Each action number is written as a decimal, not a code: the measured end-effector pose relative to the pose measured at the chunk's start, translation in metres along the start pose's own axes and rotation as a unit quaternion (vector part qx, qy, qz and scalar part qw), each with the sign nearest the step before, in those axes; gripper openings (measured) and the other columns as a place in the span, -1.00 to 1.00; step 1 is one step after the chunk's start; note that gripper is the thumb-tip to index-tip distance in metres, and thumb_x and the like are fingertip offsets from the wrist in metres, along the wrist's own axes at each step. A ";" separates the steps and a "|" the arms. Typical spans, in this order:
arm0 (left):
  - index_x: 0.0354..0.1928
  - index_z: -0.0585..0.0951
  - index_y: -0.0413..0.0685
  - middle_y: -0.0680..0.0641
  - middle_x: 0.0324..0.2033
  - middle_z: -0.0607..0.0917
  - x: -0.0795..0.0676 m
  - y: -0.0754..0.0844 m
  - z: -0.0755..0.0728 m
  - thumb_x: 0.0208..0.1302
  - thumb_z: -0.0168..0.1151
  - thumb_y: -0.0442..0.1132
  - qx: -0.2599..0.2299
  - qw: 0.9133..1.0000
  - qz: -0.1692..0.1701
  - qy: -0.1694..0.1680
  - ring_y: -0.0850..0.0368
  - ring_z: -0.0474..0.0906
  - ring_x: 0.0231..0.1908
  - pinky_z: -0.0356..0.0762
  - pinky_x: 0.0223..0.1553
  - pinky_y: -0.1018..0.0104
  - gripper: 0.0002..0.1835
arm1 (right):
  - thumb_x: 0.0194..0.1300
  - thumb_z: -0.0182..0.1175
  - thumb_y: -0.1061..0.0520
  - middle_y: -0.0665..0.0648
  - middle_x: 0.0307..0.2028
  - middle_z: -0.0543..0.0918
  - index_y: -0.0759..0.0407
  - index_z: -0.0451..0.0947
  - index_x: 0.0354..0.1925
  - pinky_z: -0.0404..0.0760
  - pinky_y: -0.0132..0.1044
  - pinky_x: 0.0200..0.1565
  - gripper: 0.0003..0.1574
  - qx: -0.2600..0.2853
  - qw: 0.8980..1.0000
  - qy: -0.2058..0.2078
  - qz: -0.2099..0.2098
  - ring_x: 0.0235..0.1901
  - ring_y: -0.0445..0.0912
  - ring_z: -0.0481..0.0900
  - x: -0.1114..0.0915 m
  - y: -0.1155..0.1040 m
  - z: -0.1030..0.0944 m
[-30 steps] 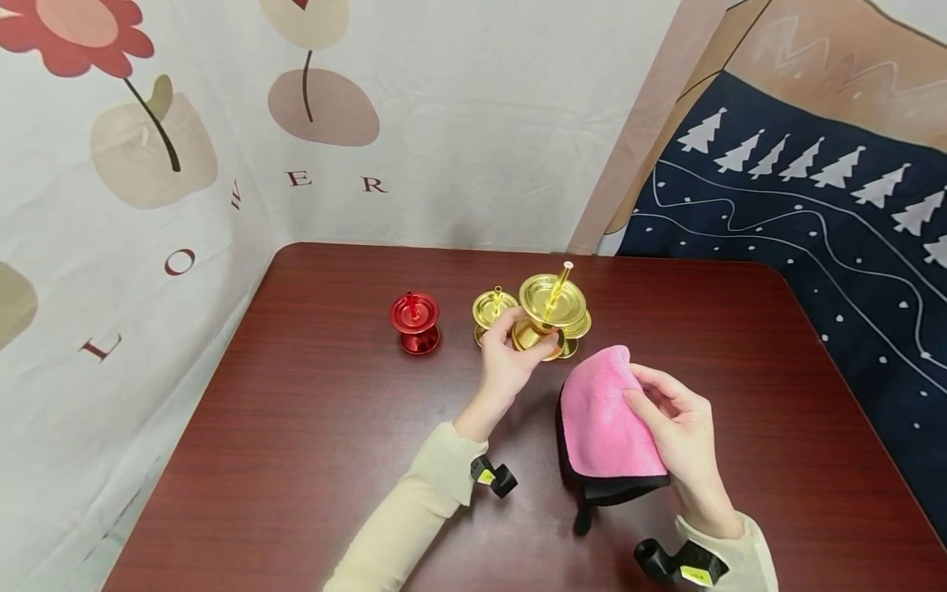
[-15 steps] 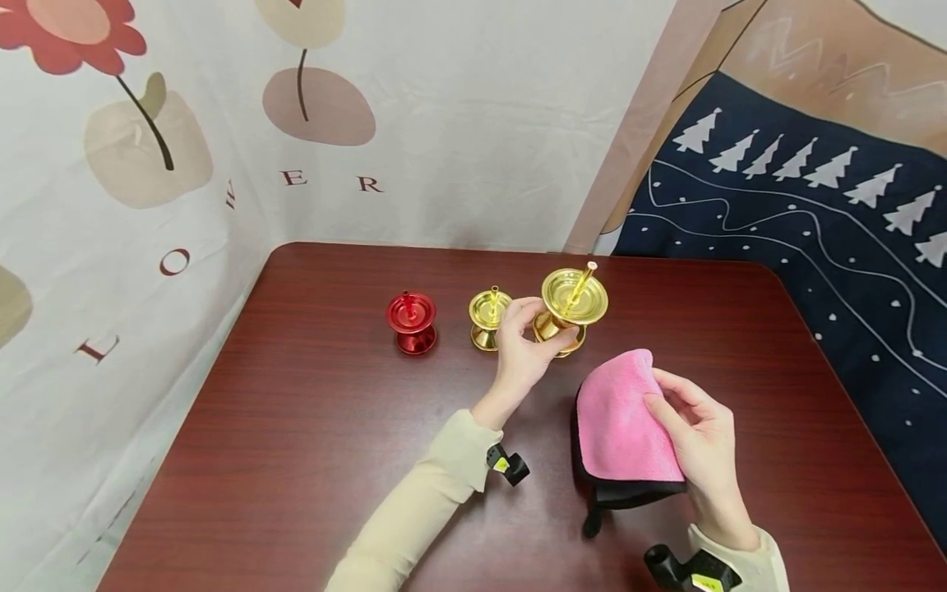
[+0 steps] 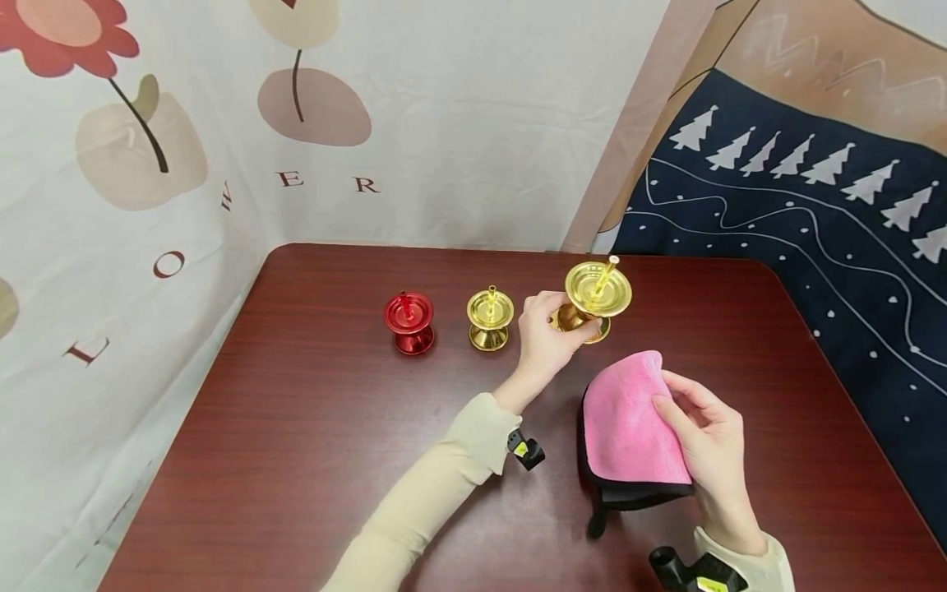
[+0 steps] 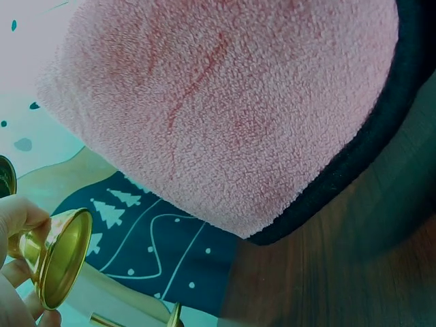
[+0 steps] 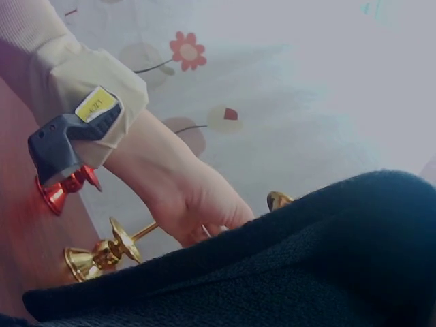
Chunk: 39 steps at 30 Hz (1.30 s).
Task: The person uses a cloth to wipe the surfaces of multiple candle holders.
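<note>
In the head view my left hand (image 3: 551, 337) grips a gold candle holder (image 3: 598, 288) by its stem, dish and candle spike upward and tilted a little to the right. Its flared base (image 4: 65, 262) shows in the left wrist view. Part of another gold candle holder shows just behind and below it, mostly hidden. My right hand (image 3: 710, 440) pinches the edge of a folded plush cloth (image 3: 632, 423), pink on one face and black on the other, nearer to me. In the right wrist view the cloth's dark side (image 5: 286, 266) covers the left fingertips.
A small gold candle holder (image 3: 489, 319) stands upright left of my left hand. Further left stands a red candle holder (image 3: 410, 323). All are on a dark red-brown table (image 3: 311, 460). A white printed curtain (image 3: 459, 123) and a navy one (image 3: 784, 205) hang behind it.
My left hand has carried the gold candle holder to the right and slightly back, uncovering the small gold one. My right hand with the cloth has shifted a little to the right.
</note>
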<state>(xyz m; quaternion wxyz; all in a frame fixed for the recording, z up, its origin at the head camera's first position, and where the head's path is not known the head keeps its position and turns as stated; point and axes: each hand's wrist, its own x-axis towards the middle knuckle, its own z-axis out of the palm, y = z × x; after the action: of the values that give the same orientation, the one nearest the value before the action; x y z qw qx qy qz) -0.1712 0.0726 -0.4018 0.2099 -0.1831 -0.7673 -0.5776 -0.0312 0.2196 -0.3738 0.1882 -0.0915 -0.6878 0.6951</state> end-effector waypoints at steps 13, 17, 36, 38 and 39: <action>-0.30 0.69 -0.17 -0.05 -0.32 0.67 0.009 0.003 0.030 -0.14 0.50 -0.22 0.021 0.999 -0.007 -0.031 0.08 0.46 -0.22 0.32 -0.11 0.30 -0.70 | 0.10 0.17 0.52 0.02 -0.41 0.70 0.40 0.60 -0.13 0.54 -0.46 -0.48 -0.68 0.021 1.000 0.023 0.001 -0.49 -0.22 0.61 0.002 0.004 -0.009; -0.34 0.69 -0.18 -0.05 -0.38 0.69 0.012 0.002 0.038 -0.15 0.50 -0.23 0.023 0.999 0.010 -0.035 0.09 0.49 -0.27 0.32 -0.15 0.35 -0.72 | 0.10 0.18 0.52 0.03 -0.42 0.70 0.41 0.60 -0.14 0.53 -0.46 -0.50 -0.69 0.027 0.999 0.034 0.005 -0.51 -0.20 0.59 0.003 0.006 -0.013; -0.28 0.69 -0.08 0.01 -0.27 0.69 0.015 0.010 0.070 -0.13 0.50 -0.14 0.097 0.992 0.010 -0.078 0.15 0.48 -0.22 0.34 -0.15 0.45 -0.68 | 0.10 0.20 0.50 0.06 -0.43 0.69 0.38 0.61 -0.14 0.56 -0.44 -0.48 -0.69 0.042 0.997 0.065 0.025 -0.52 -0.17 0.60 0.003 0.003 -0.025; -0.29 0.69 -0.09 0.00 -0.29 0.69 0.015 0.008 0.073 -0.13 0.50 -0.15 0.097 0.992 0.008 -0.082 0.14 0.48 -0.23 0.34 -0.17 0.44 -0.69 | 0.10 0.20 0.50 0.07 -0.43 0.69 0.38 0.61 -0.14 0.56 -0.44 -0.48 -0.69 0.042 0.996 0.070 0.026 -0.51 -0.17 0.61 0.002 0.003 -0.026; -0.30 0.68 -0.09 0.00 -0.30 0.69 0.015 0.008 0.074 -0.13 0.50 -0.15 0.100 0.991 0.007 -0.083 0.13 0.48 -0.24 0.34 -0.18 0.44 -0.69 | 0.10 0.20 0.50 0.06 -0.43 0.69 0.38 0.61 -0.14 0.56 -0.44 -0.48 -0.69 0.042 0.996 0.072 0.027 -0.51 -0.17 0.60 0.002 0.003 -0.027</action>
<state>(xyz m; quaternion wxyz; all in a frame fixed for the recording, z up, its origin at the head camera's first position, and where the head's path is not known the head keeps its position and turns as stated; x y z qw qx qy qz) -0.1879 0.1467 -0.4059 0.1670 -0.2137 -0.8348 -0.4792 -0.0233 0.2452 -0.3777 0.2221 -0.1519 -0.6401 0.7196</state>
